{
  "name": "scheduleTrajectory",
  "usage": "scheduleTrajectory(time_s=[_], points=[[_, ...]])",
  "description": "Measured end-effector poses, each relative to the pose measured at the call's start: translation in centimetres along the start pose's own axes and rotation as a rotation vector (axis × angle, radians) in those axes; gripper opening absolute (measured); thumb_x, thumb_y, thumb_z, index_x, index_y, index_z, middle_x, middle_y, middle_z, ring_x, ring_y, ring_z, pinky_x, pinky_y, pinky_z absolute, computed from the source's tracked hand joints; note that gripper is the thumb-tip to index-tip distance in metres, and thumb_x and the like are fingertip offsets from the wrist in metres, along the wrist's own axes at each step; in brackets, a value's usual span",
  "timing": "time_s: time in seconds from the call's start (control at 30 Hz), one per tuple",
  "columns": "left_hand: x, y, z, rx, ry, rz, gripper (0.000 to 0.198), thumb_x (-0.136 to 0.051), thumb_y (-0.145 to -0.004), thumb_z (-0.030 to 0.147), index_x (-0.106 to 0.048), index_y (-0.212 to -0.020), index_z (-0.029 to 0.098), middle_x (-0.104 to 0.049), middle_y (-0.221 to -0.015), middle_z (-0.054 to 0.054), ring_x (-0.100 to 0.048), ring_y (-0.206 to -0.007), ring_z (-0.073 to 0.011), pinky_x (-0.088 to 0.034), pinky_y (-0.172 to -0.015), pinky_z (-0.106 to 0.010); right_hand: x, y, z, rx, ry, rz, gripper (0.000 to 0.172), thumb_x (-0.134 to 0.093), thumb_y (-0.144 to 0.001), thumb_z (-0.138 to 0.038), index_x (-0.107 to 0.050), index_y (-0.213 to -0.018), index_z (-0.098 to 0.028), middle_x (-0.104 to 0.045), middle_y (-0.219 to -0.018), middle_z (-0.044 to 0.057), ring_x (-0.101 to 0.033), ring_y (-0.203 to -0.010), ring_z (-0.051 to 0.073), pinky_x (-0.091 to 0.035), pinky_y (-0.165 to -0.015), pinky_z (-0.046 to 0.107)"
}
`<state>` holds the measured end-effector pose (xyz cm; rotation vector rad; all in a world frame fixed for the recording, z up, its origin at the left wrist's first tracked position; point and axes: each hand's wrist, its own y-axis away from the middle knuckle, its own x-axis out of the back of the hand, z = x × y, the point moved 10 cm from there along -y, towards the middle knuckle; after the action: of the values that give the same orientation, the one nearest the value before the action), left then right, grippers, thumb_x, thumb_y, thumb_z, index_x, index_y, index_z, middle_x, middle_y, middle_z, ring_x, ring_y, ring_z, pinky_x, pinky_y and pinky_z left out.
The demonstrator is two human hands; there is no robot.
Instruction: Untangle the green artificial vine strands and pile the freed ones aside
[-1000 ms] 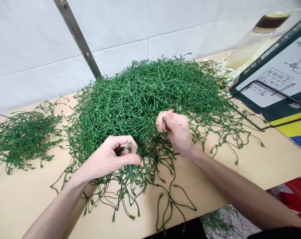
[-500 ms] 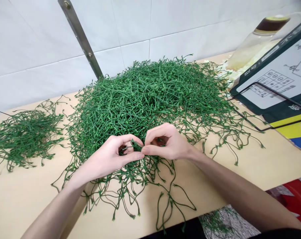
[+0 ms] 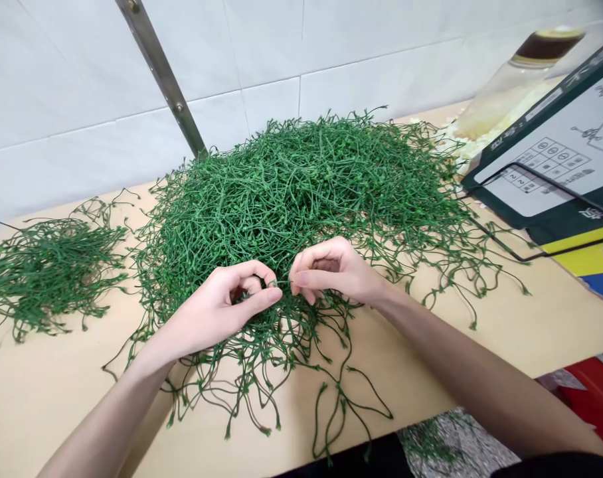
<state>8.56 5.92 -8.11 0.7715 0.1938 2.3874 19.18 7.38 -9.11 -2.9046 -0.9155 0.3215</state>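
A large heap of thin green plastic stems [image 3: 281, 192] with small budded tips spreads over the middle of the table. At its front edge my left hand [image 3: 232, 302] pinches a green stem between thumb and forefinger. Just to the right, my right hand [image 3: 331, 272] is closed in a pinch too, its fingertips on the other end of what looks like the same thin stem. A small gap separates the two hands. Loose branching stems [image 3: 341, 392] lie on the table below them.
A smaller pile of green stems [image 3: 52, 272] lies at the left. At the right stand a dark printed box [image 3: 535, 166], a black wire frame [image 3: 570, 192] and a bottle [image 3: 511, 93] with pale bits around it. A metal strut [image 3: 167, 79] rises by the tiled wall.
My fingertips, which were touching, have drawn slightly apart. The right hand has moved a little up, and a thin stem shows between the two hands. The piles look unchanged.
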Motion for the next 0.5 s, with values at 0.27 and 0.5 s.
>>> scheduleTrajectory(time_s=[0.27, 0.5], points=[[0.3, -0.1, -0.1, 0.039, 0.046, 0.065, 0.030, -0.056, -0.089, 0.045, -0.056, -0.083, 0.016, -0.033, -0.050, 0.010, -0.019, -0.047, -0.0060, -0.016, -0.043, -0.021, -2.0, 0.1, 1.5, -0.142, -0.100, -0.145, 0.021, -0.083, -0.069, -0.023, -0.066, -0.072, -0.012, -0.067, -0.060, -0.001, -0.057, -0.043, 0.006, -0.045, -0.042, 0.016], [0.2, -0.2, 0.1, 0.006, -0.037, 0.080, 0.034, -0.054, -0.089, 0.047, -0.060, -0.079, 0.015, -0.034, -0.052, 0.008, -0.023, -0.047, -0.0061, -0.017, -0.042, -0.020, -1.8, 0.1, 2.2, -0.160, -0.009, -0.118, 0.018, -0.076, -0.076, -0.028, -0.068, -0.079, -0.012, -0.067, -0.067, 0.001, -0.060, -0.053, 0.008, -0.046, -0.049, 0.019]])
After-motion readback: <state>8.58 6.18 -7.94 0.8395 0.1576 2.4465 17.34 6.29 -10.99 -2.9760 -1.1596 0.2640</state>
